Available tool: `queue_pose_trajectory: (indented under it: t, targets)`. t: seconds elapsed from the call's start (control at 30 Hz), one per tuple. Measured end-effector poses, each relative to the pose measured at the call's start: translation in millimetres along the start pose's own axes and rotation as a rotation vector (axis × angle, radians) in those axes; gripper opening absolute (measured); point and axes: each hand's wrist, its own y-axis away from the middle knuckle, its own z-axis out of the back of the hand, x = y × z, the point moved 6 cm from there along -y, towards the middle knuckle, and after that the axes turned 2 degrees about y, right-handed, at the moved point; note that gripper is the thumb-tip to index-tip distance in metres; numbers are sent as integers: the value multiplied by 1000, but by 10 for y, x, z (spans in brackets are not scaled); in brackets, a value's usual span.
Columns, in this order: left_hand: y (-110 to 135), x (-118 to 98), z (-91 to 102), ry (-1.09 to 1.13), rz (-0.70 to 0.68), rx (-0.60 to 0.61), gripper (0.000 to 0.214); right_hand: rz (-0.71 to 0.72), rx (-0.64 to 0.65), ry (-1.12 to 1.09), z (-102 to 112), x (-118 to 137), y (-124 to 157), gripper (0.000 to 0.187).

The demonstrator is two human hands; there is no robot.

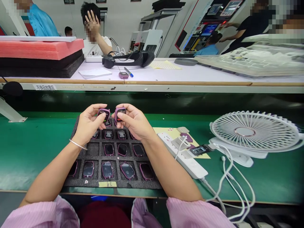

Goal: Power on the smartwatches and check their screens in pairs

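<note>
Head cam: L hand (91,122), thumb & fingers closed on 1 purple watch (104,115); R hand (133,122), likewise on 2nd watch (120,114); both above far edge of foam tray (133,184). Tray: nr front edge of table (30,145), more watches (107,170) in compartments. R of tray: pwr strip (196,167); fan (261,131) farther R.

Left forearm (51,169) and right forearm (169,166) converge forward. Left hand (88,123): pinch grip, thumb (101,119) pressed inward, index finger (101,105) stretched above. Right hand (136,122): near-mirror pinch, its thumb pointing left, lower fingers (120,125) curled. Hands near each other, apart, about level.
</note>
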Motion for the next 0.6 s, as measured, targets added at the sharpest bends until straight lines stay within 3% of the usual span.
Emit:
queue_pose_trajectory:
  t: [0.1,0.23,0.3,0.4,0.5,0.6]
  targets:
    - [9,-2,-23,-4,15,38,46,-13,20,-50,-20,-11,-8,33]
    - [73,29,53,31,72,124,63,-47,77,-88,-110,-108,6,51]
    - [150,85,218,2,116,158,63,-61,122,-72,-190,-218,37,62]
    - [339,221,617,-166,178,193,60,-117,261,18,-370,-471,126,67]
    - [597,387,1032,-499,225,243,57,-116,408,339,-571,-704,233,54]
    - [836,552,1264,-763,241,341,53,76,416,887,-747,-767,294,45]
